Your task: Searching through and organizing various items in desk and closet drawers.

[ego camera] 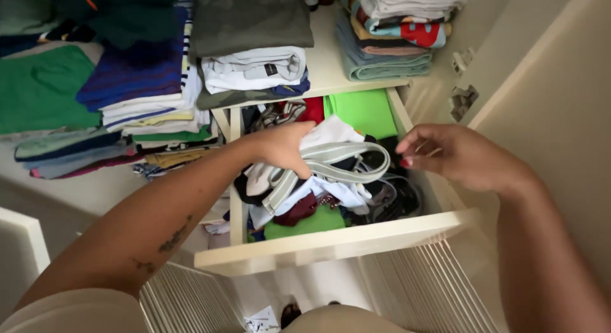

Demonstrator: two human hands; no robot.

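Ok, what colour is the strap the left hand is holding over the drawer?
Pale grey-green with lighter stripes, the strap in the left hand; head view shows it best.

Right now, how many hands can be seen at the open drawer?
2. The left hand grips a white garment with a grey striped strap over the drawer. The right hand hovers above the drawer's right side, holding nothing.

Cream pull-out drawer (pixel 331 242), open and crammed: bright green cloth (pixel 364 111) at the back, white garment (pixel 331 134) with a striped grey-green strap (pixel 331 164) on top, dark stuff underneath. Above that, a cream shelf (pixel 326 59) stacked with folded shirts (pixel 254 69) and towels (pixel 382 56).
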